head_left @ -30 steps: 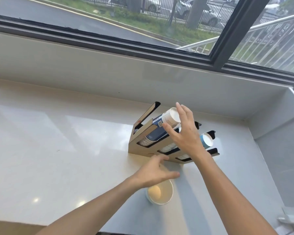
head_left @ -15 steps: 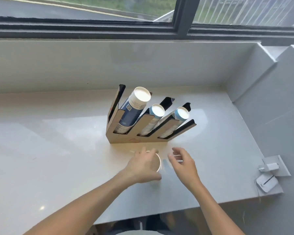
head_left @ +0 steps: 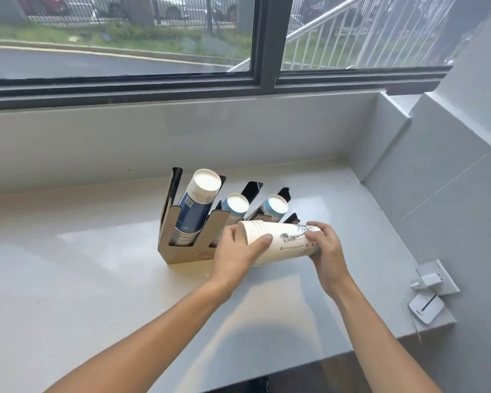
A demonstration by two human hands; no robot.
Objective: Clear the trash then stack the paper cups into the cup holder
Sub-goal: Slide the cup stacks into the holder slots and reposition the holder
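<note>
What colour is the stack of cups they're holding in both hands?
White, with a dark line drawing printed on the stack of cups; the head view shows it clearly.

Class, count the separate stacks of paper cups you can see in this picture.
4: three in the cup holder slots, left, middle, right; one white stack held between both hands.

Both hands hold a stack of white cups sideways, in front of the cup holder.

The left hand (head_left: 236, 252) grips the rim end of the white cup stack (head_left: 281, 242), the right hand (head_left: 325, 248) the other end (printed with a line drawing). Behind them the cup holder (head_left: 182, 251) on the counter (head_left: 82, 279) carries three tilted stacks.
</note>
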